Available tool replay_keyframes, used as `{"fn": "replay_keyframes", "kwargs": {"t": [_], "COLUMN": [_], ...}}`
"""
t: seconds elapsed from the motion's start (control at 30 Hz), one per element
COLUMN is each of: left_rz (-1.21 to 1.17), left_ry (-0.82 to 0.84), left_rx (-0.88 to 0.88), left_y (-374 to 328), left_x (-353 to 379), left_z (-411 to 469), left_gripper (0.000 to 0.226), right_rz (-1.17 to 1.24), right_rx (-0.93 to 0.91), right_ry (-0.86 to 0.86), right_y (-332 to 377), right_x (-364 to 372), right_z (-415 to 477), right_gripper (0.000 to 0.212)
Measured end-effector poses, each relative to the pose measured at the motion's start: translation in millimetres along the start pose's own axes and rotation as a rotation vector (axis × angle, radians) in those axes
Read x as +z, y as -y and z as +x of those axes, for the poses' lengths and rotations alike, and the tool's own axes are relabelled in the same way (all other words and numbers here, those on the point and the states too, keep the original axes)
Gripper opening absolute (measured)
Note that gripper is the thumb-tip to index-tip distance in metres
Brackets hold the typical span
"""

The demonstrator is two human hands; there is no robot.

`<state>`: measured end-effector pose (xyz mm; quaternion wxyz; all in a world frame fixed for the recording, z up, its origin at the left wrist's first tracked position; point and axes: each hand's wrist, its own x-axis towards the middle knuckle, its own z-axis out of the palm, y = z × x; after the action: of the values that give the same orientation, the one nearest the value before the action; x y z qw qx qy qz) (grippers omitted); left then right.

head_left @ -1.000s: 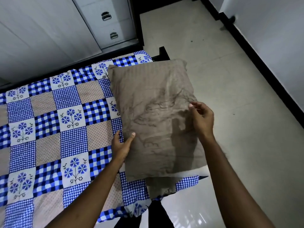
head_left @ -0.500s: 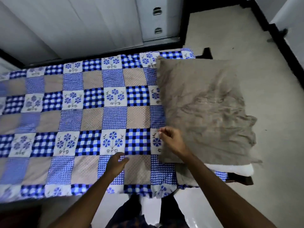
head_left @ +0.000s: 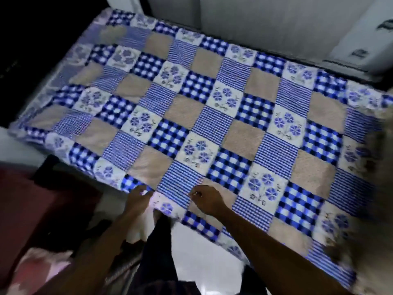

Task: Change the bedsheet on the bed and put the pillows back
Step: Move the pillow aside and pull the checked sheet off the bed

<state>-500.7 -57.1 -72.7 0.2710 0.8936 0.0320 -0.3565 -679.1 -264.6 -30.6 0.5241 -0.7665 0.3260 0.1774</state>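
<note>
Both hands have left the pillow (head_left: 382,209), which now lies blurred at far right, and come to the near hem of the spread bedsheet (head_left: 212,124), left hand (head_left: 138,198) loosely open on it, right hand (head_left: 205,199) curled, grip unclear, so the sheet's on, with smoothing and perhaps more pillows to go.

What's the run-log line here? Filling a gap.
bedsheet: spread flat | left hand: at near edge | right hand: on sheet, grip unclear | pillow: frame right, blurred
</note>
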Motion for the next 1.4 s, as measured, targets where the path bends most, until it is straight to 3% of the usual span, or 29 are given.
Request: {"fn": "replay_keyframes", "kwargs": {"t": [0.1, 0.23, 0.37, 0.47, 0.57, 0.67, 0.8, 0.9, 1.03, 1.17, 1.23, 1.33, 1.4], "left_rz": [0.072, 0.032, -0.022, 0.020, 0.058, 0.066, 0.150, 0.173, 0.221, 0.008, -0.106, -0.250, -0.243], "left_ry": [-0.019, -0.125, -0.230, -0.310, -0.302, -0.267, -0.473, -0.541, -0.485, -0.457, -0.417, -0.187, -0.025], "left_rx": [0.089, 0.060, -0.022, -0.060, -0.097, -0.074, -0.043, -0.036, 0.030, 0.081, 0.152, 0.351, 0.491], "left_y": [14.1, 38.7, 47.5, 66.5, 74.2, 73.4, 77.3, 75.9, 65.7, 36.2, 10.9, -41.8, -84.6], "left_x": [-69.9, -177.5, -266.6, -313.8, -346.0, -357.1, -342.5, -338.5, -339.2, -339.1, -339.9, -335.6, -327.3], "left_z": [86.2, 182.2, 238.0, 286.2, 329.5, 365.6, 390.3, 395.5, 388.3, 360.1, 338.4, 301.5, 278.6], "left_gripper": [0.024, 0.074, 0.055, 0.057, 0.067, 0.059, 0.023, 0.027, 0.034, 0.024, 0.014, 0.011, 0.007], "right_rz": [-0.042, -0.115, -0.219, -0.365, -0.484, -0.591, -0.725, -0.703, -0.463, -0.335, -0.317, -0.198, -0.129], "right_rx": [0.017, -0.005, -0.145, -0.290, -0.372, -0.356, -0.390, -0.415, -0.302, -0.163, -0.183, -0.221, -0.199], "right_ry": [0.012, 0.169, 0.120, 0.153, 0.171, 0.214, 0.182, 0.193, 0.295, 0.333, 0.288, 0.189, 0.105], "right_y": [79.3, 200.3, 281.1, 324.6, 347.5, 349.3, 332.4, 325.6, 329.3, 338.9, 343.7, 356.7, 364.8], "right_x": [55.8, 136.2, 199.7, 223.8, 242.9, 260.2, 270.1, 269.9, 260.0, 233.8, 218.4, 203.5, 195.1], "right_z": [90.0, 209.5, 289.3, 339.3, 381.3, 407.7, 411.0, 416.0, 414.9, 397.7, 382.4, 363.7, 361.7], "right_gripper": [0.019, 0.027, 0.040, 0.056, 0.066, 0.074, 0.074, 0.074, 0.073, 0.069, 0.075, 0.096, 0.087]}}
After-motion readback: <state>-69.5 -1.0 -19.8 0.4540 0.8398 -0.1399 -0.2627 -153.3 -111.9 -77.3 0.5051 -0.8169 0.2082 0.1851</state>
